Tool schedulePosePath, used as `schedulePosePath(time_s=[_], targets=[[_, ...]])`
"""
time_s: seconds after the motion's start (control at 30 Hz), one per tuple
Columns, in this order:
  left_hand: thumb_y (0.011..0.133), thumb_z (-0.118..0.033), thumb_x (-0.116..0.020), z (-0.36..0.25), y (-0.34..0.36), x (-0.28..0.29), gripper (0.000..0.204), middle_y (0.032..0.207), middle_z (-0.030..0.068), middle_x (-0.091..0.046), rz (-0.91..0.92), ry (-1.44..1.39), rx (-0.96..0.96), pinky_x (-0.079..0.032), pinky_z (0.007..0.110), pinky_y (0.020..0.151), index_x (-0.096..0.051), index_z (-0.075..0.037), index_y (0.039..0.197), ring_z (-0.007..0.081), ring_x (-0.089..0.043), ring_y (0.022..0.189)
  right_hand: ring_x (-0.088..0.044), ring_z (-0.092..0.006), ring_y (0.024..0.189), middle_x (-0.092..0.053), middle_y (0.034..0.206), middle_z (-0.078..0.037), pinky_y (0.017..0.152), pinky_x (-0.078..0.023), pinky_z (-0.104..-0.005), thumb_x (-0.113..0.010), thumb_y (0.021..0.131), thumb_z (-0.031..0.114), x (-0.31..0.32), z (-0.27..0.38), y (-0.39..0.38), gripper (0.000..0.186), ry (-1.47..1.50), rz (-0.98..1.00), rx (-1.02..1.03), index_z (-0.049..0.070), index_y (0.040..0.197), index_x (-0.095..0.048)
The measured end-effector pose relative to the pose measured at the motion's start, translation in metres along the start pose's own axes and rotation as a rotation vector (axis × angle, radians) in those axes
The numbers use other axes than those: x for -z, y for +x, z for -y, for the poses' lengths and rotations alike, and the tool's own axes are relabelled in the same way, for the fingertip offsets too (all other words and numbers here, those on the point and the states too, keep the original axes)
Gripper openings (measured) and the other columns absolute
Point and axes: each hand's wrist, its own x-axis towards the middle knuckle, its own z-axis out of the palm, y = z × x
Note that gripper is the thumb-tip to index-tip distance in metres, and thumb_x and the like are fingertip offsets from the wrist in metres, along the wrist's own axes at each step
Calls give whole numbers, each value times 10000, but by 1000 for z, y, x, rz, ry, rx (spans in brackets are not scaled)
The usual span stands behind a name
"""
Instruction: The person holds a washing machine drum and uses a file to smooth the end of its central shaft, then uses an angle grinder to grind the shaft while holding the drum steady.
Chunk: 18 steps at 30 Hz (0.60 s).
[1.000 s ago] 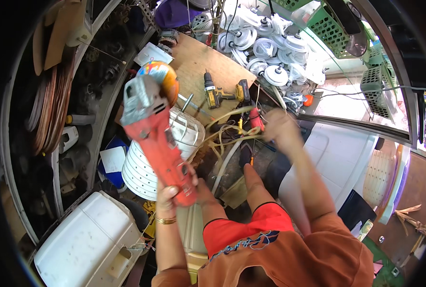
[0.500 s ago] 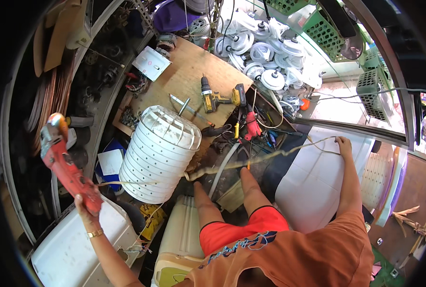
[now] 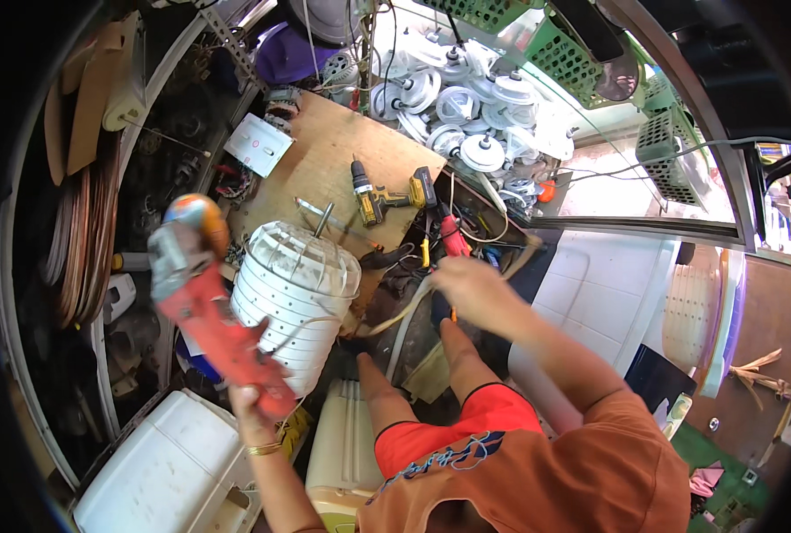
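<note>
Grinder (image 3: 222, 333), red with a grey head, is held up left of centre, its blurred round disc (image 3: 209, 222) toward the top. Farthest left, brown tubing (image 3: 89, 240) hangs in long loops, and below it a white plastic cover (image 3: 160, 466) lies near the left forearm. Next comes the left hand (image 3: 250, 409), closed around the lower end of the grinder, a gold-coloured band at its wrist. Just right of the grinder, and partly hidden by it, stands a white drum (image 3: 293, 306) with rows of small holes, a metal rod jutting near its top. Beyond the drum is a wooden table (image 3: 324, 133) with a yellow and black drill (image 3: 373, 206) lying on it. Farther right, the right hand (image 3: 471, 289) is slightly blurred, fingers curled in, with a tan cord (image 3: 382, 329) running up to it; whether it grips the cord cannot be told. White round parts (image 3: 480, 153) are heaped beyond that hand, and a white panel (image 3: 582, 266) lies to its right.
</note>
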Motion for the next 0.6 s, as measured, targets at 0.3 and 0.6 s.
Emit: schedulePosePath(time_s=[0.3, 0.6], targets=[[659, -358, -868, 73, 27, -117, 966, 1278, 169, -587, 271, -228, 140, -642, 453, 820, -412, 7, 1428, 299, -688, 993, -560, -284, 971, -584, 949, -31, 879, -414, -406, -782, 709, 114, -49, 60, 34, 256, 160, -547, 88, 137, 949, -696], [737, -429, -845, 109, 34, -138, 851, 1063, 163, -655, 283, -261, 166, -611, 415, 761, -461, -13, 1373, 299, -697, 888, -561, -328, 965, -544, 976, -94, 835, -455, -428, -890, 667, 129, -62, 30, 31, 351, 436, -631, -491, 52, 895, -635]])
